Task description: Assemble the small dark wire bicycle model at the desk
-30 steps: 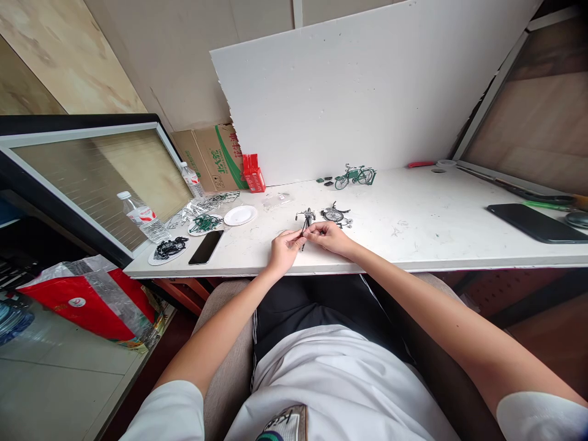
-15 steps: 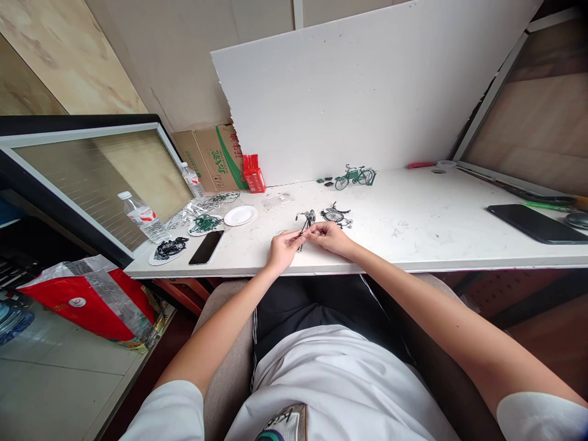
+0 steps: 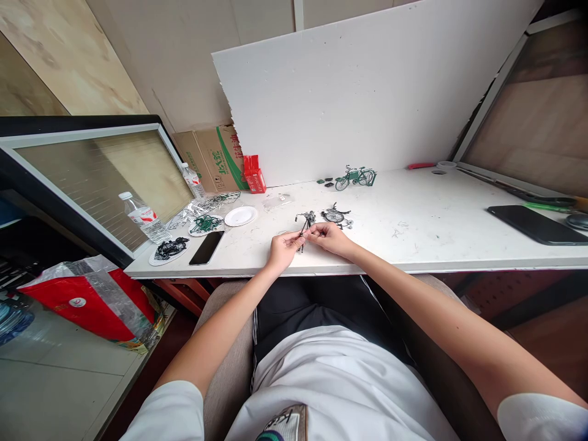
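Between my two hands, near the table's front edge, is a small black model bicycle frame (image 3: 309, 218) with handlebars pointing away from me. My left hand (image 3: 283, 250) pinches it from the left, and my right hand (image 3: 331, 239) pinches it from the right with the fingertips meeting. The fingers hide much of its lower part. Just beyond my right hand lie black bicycle parts, among them a spoked wheel (image 3: 334, 216). Farther back stands a green model bicycle (image 3: 355, 177), with small dark pieces (image 3: 327, 182) to its left.
Black parts (image 3: 171, 247) and green parts (image 3: 206, 223) lie on plates at the left, near a white plate (image 3: 241, 215), a phone (image 3: 206, 248) and water bottles (image 3: 146, 217). A red box (image 3: 254, 174) stands behind. Another phone (image 3: 537, 224) is on the right.
Both hands stay in place, pinching the black bicycle frame. Its top has tilted very slightly; nothing else has visibly moved.
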`<state>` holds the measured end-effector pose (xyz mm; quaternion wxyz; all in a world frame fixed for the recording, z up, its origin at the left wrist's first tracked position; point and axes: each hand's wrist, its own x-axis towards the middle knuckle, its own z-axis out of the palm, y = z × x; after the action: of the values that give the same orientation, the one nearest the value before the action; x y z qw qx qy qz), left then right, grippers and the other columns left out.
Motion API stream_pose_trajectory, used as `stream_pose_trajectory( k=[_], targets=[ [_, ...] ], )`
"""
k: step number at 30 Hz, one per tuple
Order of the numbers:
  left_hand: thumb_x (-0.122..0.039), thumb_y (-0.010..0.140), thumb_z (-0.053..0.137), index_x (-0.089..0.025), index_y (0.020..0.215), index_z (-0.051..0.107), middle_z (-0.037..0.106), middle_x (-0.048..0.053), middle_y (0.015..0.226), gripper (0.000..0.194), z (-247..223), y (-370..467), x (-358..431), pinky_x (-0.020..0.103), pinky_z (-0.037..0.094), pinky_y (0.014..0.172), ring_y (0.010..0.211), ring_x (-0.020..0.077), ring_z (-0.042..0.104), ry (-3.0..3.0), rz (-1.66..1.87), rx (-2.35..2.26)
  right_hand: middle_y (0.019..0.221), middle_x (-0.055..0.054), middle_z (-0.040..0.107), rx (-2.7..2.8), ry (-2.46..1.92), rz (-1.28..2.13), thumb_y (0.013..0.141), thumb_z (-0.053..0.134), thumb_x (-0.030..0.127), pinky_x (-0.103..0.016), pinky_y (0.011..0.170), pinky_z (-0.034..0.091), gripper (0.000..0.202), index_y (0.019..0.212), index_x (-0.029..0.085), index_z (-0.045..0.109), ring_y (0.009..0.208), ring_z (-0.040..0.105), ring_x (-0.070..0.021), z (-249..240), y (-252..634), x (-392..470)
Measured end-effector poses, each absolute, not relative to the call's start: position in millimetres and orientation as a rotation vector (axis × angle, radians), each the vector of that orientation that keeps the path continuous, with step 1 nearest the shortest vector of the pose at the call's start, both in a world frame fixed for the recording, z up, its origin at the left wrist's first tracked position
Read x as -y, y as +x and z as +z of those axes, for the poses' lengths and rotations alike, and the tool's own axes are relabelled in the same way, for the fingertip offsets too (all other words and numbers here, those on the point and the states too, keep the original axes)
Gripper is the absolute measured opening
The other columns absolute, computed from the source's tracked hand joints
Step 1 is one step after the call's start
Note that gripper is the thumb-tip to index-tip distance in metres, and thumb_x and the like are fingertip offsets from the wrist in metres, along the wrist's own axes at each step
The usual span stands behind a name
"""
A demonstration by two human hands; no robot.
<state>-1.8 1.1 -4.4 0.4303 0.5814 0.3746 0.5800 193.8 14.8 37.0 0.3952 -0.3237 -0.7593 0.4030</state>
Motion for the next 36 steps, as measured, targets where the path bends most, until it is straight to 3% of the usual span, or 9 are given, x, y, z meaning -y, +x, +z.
stream_pose_trajectory(
  k=[8, 16, 23, 27, 36],
  targets=[
    [-0.045, 0.074, 0.088, -0.011, 0.106, 0.082, 0.077, 0.009, 0.083, 0.047, 1, -2, 3, 0.03, 0.053, 0.072, 0.074, 0.0167, 0.066, 1.397, 1.42, -0.934, 0.07, -0.001, 0.062, 1.892, -0.816, 1.027, 0.087, 0.069, 0.056, -0.028, 0.061, 0.035, 0.043, 0.095, 0.014, 0.077, 0.061, 0.044, -0.0119, 40, 193, -13],
    [-0.046, 0.073, 0.089, -0.011, 0.104, 0.082, 0.077, 0.01, 0.086, 0.047, 3, -2, 4, 0.03, 0.051, 0.072, 0.074, 0.0167, 0.066, 1.344, 1.417, -0.945, 0.068, 0.003, 0.049, 1.844, -0.806, 1.063, 0.084, 0.074, 0.062, -0.028, 0.058, 0.032, 0.045, 0.099, 0.02, 0.071, 0.06, 0.036, -0.012, 40, 192, -11],
    [-0.042, 0.073, 0.09, -0.013, 0.109, 0.081, 0.075, 0.007, 0.08, 0.047, 1, -4, 2, 0.03, 0.049, 0.073, 0.073, 0.0153, 0.065, 1.282, 1.439, -0.945, 0.07, 0.005, 0.031, 1.543, -0.73, 1.316, 0.1, 0.046, 0.068, -0.027, 0.047, 0.027, 0.043, 0.1, 0.026, 0.057, 0.053, 0.027, -0.012, 30, 194, -20],
    [-0.042, 0.073, 0.091, -0.013, 0.109, 0.081, 0.076, 0.008, 0.083, 0.047, 2, -4, 2, 0.03, 0.049, 0.076, 0.075, 0.0152, 0.065, 1.258, 1.445, -0.945, 0.069, 0.005, 0.036, 1.52, -0.772, 1.27, 0.097, 0.057, 0.061, -0.026, 0.046, 0.027, 0.034, 0.102, 0.028, 0.052, 0.052, 0.032, -0.0124, 24, 192, -25],
    [-0.042, 0.073, 0.09, -0.015, 0.104, 0.082, 0.077, 0.009, 0.089, 0.042, 0, -4, 1, 0.032, 0.05, 0.081, 0.078, 0.0155, 0.066, 1.241, 1.471, -0.934, 0.078, -0.002, 0.057, 1.646, -0.83, 0.964, 0.091, 0.061, 0.068, -0.03, 0.058, 0.041, 0.047, 0.104, 0.023, 0.064, 0.07, 0.05, -0.018, 29, 192, -24]
  ],
)
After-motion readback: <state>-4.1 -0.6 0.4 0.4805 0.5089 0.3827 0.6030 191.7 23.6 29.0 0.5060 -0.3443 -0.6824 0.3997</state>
